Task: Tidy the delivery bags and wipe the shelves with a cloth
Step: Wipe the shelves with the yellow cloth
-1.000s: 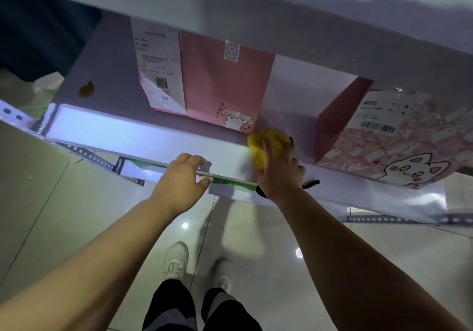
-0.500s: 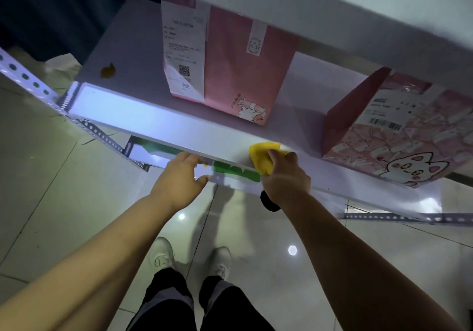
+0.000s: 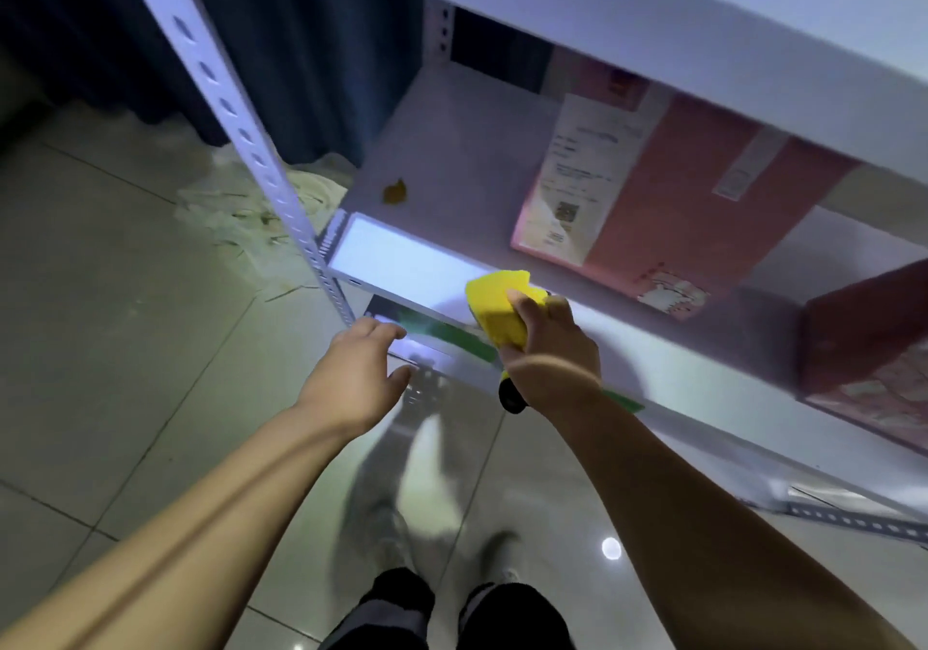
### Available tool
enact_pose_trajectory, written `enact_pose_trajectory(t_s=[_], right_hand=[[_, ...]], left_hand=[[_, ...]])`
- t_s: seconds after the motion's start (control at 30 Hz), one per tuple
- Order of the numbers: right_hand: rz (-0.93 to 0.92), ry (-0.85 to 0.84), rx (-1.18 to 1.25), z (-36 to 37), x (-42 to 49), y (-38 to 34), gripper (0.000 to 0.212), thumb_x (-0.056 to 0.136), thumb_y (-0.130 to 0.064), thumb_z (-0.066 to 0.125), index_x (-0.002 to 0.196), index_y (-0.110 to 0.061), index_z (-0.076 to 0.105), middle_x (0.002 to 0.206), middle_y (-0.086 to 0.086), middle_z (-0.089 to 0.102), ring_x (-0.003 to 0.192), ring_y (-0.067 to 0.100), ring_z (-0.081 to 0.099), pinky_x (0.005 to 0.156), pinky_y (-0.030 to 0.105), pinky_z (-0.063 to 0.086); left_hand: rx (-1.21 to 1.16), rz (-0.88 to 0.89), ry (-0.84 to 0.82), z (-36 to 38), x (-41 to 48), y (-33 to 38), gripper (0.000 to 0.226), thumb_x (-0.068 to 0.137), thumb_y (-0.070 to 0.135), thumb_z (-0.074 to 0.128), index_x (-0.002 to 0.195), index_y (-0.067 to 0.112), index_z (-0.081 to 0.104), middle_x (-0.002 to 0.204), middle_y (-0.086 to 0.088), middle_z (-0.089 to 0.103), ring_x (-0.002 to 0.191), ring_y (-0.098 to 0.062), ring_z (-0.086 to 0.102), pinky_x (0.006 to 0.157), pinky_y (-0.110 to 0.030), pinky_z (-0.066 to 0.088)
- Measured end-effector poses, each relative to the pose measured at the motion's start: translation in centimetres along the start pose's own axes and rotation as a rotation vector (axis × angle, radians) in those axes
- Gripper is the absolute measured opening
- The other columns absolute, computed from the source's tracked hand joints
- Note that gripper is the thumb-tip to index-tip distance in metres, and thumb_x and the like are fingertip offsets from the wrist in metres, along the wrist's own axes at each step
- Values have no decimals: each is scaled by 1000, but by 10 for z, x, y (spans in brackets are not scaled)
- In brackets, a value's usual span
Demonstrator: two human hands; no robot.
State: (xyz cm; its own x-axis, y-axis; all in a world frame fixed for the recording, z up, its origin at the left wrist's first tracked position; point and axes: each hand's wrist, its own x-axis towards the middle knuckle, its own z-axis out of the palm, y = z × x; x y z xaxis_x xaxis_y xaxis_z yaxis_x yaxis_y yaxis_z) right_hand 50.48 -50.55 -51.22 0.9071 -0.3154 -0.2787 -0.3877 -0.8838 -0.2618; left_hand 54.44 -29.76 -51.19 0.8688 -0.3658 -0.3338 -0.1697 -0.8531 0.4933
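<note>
R hand (image 3: 550,348) grips folded yellow cloth (image 3: 497,305) at front edge of white metal shelf (image 3: 452,147). L hand (image 3: 351,378) fingers loose, empty. Brown scrap (image 3: 395,192) unwiped; pink paper bag (image 3: 653,207) upright. Est. midway.

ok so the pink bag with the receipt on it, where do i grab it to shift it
Likely its left side edge, low down, reaching in from the front with the free left hand. The pink bag stands upright with its top tucked under the upper shelf, so coming from above is blocked, and the right hand grips the yellow cloth.
</note>
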Motion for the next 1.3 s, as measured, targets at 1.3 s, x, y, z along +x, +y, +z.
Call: enact_pose_trajectory(t_s=[1.3], right_hand=[[-651,85,-119,31,185,-96,47,88,-29,47,131,-48,40,141,1,39,116,34,40,97,44,29]], left_hand=[[197,124,355,31,70,-40,43,57,-9,72,100,-7,67,106,-24,66,103,-36,64,74,-40,57]])
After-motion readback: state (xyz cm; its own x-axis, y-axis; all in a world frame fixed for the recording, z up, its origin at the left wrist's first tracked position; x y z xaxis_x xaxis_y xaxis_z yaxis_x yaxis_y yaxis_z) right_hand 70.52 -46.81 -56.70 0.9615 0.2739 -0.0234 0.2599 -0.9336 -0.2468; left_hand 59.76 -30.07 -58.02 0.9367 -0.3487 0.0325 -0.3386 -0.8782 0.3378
